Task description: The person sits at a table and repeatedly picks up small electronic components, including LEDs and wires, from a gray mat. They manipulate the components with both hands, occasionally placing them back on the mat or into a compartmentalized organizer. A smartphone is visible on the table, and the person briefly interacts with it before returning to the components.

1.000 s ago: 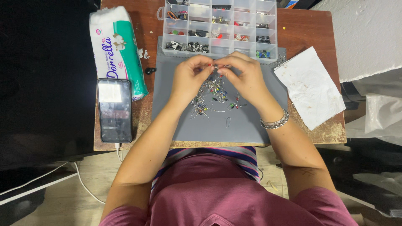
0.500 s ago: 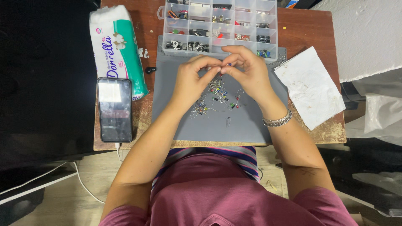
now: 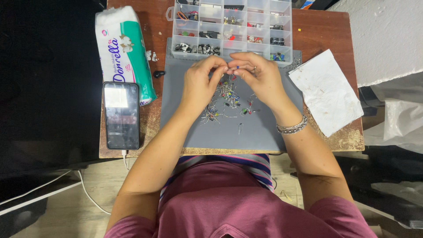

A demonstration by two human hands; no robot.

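Pinching a small blue-bodied component [image 3: 237,67] between fingertips, left hand [image 3: 199,83] and right hand [image 3: 260,75] meet above the grey mat [image 3: 264,132]; each grip is closed on it, seemingly one lead apiece, though the leads are too fine to confirm. Hands are raised off the mat, probably to keep the part clear of the loose pile of components [image 3: 227,101] directly beneath. Compartment organiser box [image 3: 233,26] sits just beyond the fingertips, lid open. Tissue pack [image 3: 125,48] and phone [image 3: 121,114] lie left on the wooden surface [image 3: 330,31]; stained paper sheet [image 3: 326,97] lies right. A small dark earbud-like object [image 3: 158,73] rests beside the mat. Nothing obstructs the hands.
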